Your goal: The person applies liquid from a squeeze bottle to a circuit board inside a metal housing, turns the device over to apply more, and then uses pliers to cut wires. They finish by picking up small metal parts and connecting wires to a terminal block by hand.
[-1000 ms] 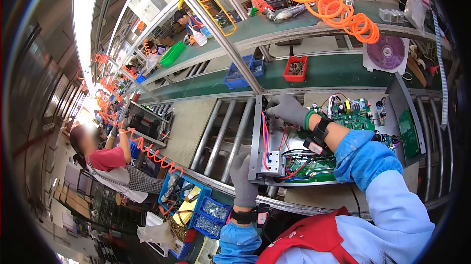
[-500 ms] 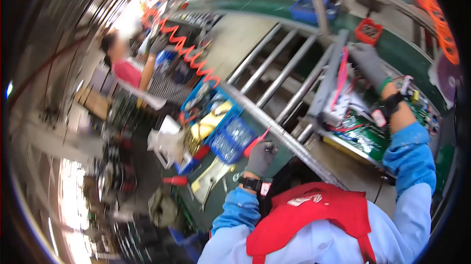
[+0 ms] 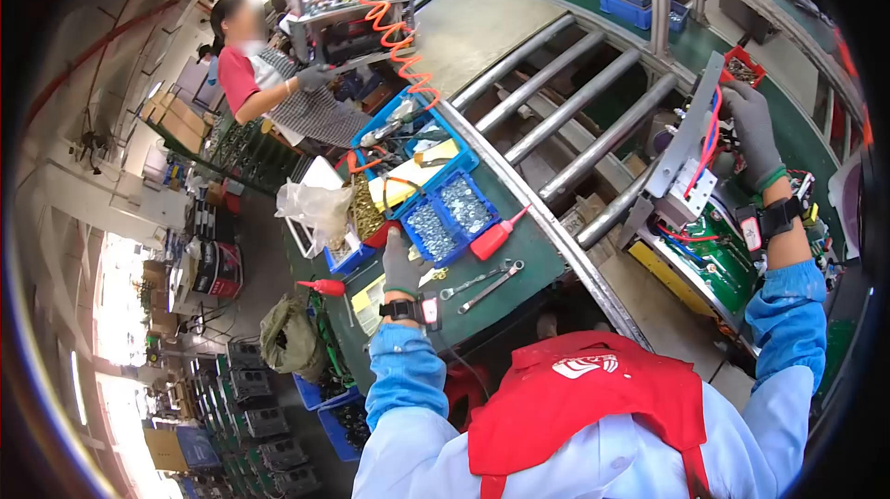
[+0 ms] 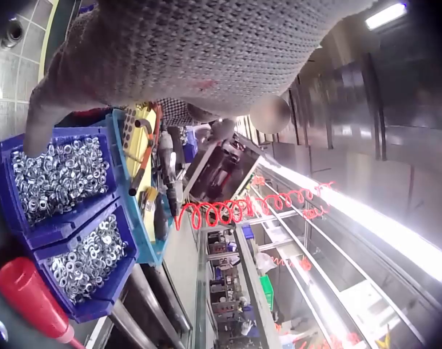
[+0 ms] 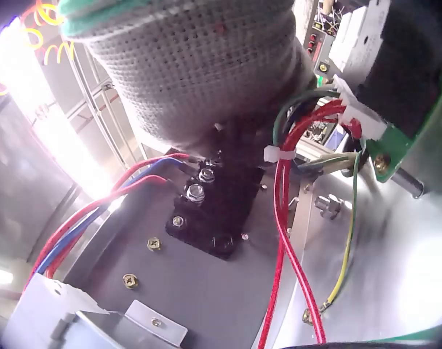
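Note:
My gloved left hand (image 3: 400,263) reaches over the bench beside a blue two-part bin (image 3: 434,232) of small shiny washers. In the left wrist view one gloved finger (image 4: 40,120) points down at the rim of the washer bin (image 4: 35,236). My gloved right hand (image 3: 749,124) lies at the upper end of a grey metal panel (image 3: 684,133) on an electronics chassis. A black terminal block (image 5: 213,211) with bolts and red and blue wires sits on that panel, right under the right hand; the right fingertips are hidden, so I cannot tell whether they pinch anything.
A red squeeze bottle (image 3: 493,238) lies by the washer bin, with wrenches (image 3: 487,288) nearby. Behind are a light-blue tool tray (image 3: 436,151) and a bin of brass-coloured screws (image 3: 366,207). Metal rollers (image 3: 593,138) separate bench and chassis. Another person (image 3: 269,73) stands farther off.
The view has swung left toward the bench. My left hand has moved from the chassis edge, past the red bottle, to the washer bin. The right hand stays at the panel.

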Demonstrator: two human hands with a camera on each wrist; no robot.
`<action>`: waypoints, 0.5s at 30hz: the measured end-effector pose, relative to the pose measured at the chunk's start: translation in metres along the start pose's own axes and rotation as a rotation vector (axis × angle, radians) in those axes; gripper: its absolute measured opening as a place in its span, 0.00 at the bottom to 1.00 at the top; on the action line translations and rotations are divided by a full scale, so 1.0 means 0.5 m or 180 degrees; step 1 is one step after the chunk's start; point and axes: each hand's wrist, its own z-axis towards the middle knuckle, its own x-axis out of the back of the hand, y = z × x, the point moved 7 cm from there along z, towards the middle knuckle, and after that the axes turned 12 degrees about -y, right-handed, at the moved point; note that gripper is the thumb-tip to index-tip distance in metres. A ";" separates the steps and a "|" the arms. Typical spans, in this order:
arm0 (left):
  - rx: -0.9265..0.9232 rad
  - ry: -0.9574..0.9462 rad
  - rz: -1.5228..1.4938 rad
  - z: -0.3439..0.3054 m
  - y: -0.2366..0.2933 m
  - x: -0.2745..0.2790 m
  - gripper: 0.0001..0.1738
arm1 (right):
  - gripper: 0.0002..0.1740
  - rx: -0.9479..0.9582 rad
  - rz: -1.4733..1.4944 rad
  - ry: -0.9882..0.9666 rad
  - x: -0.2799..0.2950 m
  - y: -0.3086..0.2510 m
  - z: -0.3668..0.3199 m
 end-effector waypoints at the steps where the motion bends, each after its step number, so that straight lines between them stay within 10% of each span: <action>1: -0.0089 -0.0288 0.0096 -0.011 -0.007 -0.017 0.39 | 0.16 0.0121 -0.0055 -0.0030 0.006 -0.010 -0.004; 5: -0.0286 -0.0595 0.0589 -0.034 -0.028 -0.133 0.21 | 0.13 -0.0795 -0.1333 -0.0457 0.017 -0.019 -0.008; 9: -0.0786 -0.1571 0.1485 -0.115 0.038 -0.350 0.22 | 0.14 0.0530 -0.3470 0.0345 0.011 -0.295 -0.126; 13: -0.1776 -0.2461 0.2563 -0.212 0.095 -0.544 0.18 | 0.09 0.0890 -0.4432 -0.1368 -0.101 -0.543 -0.297; 15: -0.2021 -0.2880 0.2362 -0.259 0.098 -0.628 0.18 | 0.08 0.0517 -0.4057 -0.1209 -0.147 -0.560 -0.375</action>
